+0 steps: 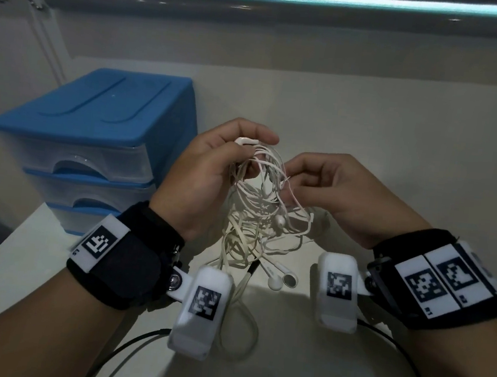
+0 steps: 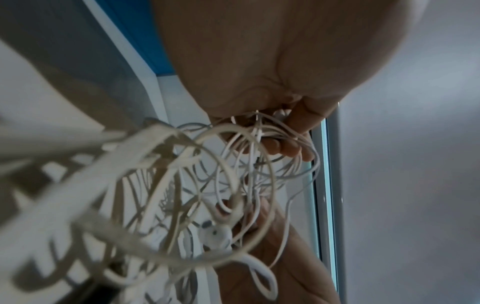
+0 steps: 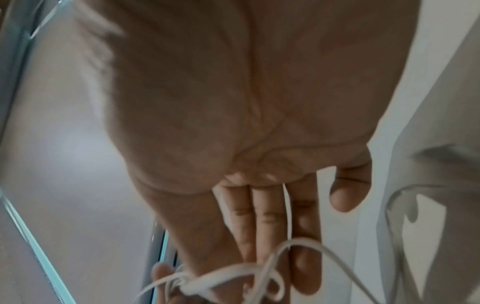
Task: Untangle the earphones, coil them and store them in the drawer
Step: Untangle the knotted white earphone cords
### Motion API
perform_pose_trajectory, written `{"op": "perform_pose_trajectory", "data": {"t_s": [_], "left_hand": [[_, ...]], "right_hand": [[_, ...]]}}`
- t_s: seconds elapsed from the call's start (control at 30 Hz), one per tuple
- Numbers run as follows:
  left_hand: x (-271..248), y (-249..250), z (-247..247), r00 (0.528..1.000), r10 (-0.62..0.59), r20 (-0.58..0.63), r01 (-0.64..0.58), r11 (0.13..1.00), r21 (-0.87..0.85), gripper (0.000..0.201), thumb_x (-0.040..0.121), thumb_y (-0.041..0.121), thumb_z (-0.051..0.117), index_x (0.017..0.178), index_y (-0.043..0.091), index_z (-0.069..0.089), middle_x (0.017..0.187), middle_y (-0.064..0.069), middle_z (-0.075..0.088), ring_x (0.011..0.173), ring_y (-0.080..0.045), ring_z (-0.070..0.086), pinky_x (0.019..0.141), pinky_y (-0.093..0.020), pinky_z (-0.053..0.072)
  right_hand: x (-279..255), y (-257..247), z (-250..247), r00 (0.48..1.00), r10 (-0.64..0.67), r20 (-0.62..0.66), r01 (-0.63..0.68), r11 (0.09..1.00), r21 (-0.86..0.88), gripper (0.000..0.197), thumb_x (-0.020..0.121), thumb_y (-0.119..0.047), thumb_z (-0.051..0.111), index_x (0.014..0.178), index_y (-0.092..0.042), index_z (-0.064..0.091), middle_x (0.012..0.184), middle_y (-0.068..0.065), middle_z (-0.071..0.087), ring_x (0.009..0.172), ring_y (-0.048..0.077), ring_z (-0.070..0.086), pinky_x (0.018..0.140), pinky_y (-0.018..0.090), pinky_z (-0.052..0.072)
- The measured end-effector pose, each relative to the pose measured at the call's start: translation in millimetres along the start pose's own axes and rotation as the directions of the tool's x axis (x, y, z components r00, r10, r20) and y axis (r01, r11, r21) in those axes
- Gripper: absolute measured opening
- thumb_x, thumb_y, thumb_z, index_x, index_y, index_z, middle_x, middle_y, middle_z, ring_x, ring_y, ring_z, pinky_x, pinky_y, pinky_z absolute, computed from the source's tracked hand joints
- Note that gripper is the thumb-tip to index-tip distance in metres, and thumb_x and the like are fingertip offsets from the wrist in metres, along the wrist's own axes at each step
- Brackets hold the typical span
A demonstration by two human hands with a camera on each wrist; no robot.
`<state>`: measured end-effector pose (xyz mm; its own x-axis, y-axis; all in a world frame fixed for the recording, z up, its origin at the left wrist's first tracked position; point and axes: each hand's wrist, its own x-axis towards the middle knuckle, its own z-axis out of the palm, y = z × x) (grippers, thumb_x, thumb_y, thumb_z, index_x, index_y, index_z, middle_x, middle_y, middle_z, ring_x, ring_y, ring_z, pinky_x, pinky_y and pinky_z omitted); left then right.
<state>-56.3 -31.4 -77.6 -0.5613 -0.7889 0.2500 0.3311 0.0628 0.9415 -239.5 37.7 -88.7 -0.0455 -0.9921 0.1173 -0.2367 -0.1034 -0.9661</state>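
At the far left, the blue drawer unit [image 1: 92,147] is standing on the bench [image 1: 370,124] with its drawers closed, within reach of the left side, presumably so the coiled set can go straight in. The left hand [image 1: 208,178] is holding the earphones [image 1: 256,216] up by their top, fingers [image 1: 247,130] curling round a gathered bunch of cable and a white plug-like piece, probably so the weight of the loose loops helps pull the tangle open. The bundle is hanging with its long axis roughly vertical, earbuds [image 1: 280,279] pointing down and lying on or just above the bench. The right hand [image 1: 332,194] is pinching a single strand beside the knot, likely teasing it sideways out of the mass.
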Motion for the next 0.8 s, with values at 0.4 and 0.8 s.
{"op": "perform_pose_trajectory", "data": {"t_s": [0.4,0.8], "left_hand": [[4.1,-1.8,-4.7,0.996,0.078,-0.048,-0.075,0.996,0.054,0.023,0.095,-0.005,0.044,0.091,0.004,0.065,0.076,-0.005,0.062,0.071,-0.014,0.054,0.067,-0.021,0.046],[4.4,-1.2,-5.5,0.992,-0.042,-0.116,0.059,0.988,0.145,0.017,0.101,0.001,0.05,0.112,0.007,0.06,0.058,-0.006,0.046,0.048,-0.013,0.048,0.047,-0.023,0.042]], "right_hand": [[-2.0,-1.3,-1.6,0.996,-0.083,-0.044,0.075,0.985,-0.158,0.017,0.079,-0.015,0.085,0.083,-0.003,0.072,0.078,0.019,0.07,0.069,0.024,0.062,0.075,0.039,0.05],[-2.2,-3.3,2.1,0.988,-0.131,-0.082,0.109,0.967,-0.23,0.012,0.08,-0.01,0.083,0.076,-0.006,0.072,0.082,0.01,0.075,0.082,0.027,0.072,0.084,0.04,0.057]]}}
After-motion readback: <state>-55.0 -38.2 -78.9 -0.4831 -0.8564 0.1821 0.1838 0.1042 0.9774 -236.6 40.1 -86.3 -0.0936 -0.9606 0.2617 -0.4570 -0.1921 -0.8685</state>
